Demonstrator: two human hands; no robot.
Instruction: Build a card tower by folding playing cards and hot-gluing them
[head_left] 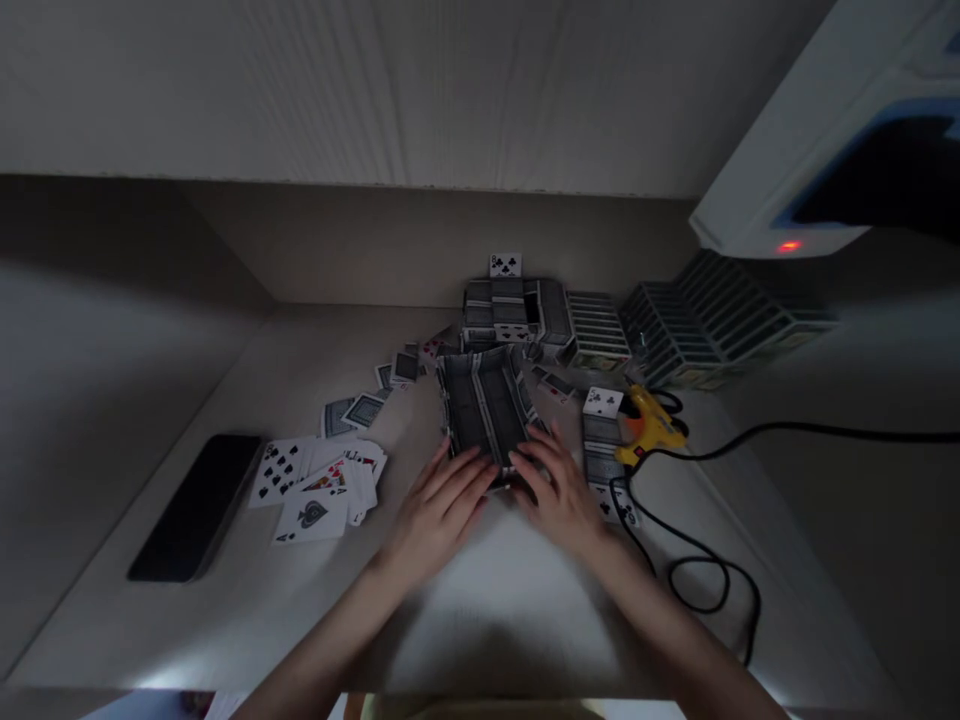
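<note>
A tray-like piece (pixel 480 400) built from playing cards lies in the middle of the desk, its dark patterned backs facing up and its side walls raised. My left hand (pixel 442 500) grips its near left corner, fingers bent over the near edge. At the near right corner, my right hand (pixel 559 490) holds the same piece, fingers slightly spread along the wall and edge. The fingertips of both hands almost meet at the near end, where the card edge is partly hidden. Just beyond stands a box-like card structure (pixel 514 310) with an eight of clubs (pixel 505 265) upright on top.
Loose face-up cards (pixel 322 490) and a black phone (pixel 195 510) lie to the left. Rightward are a yellow glue gun (pixel 651 430) with a looping black cord (pixel 697 550), a card strip (pixel 602 450) and ridged card structures (pixel 682 330). A white device (pixel 810 180) overhangs the upper right.
</note>
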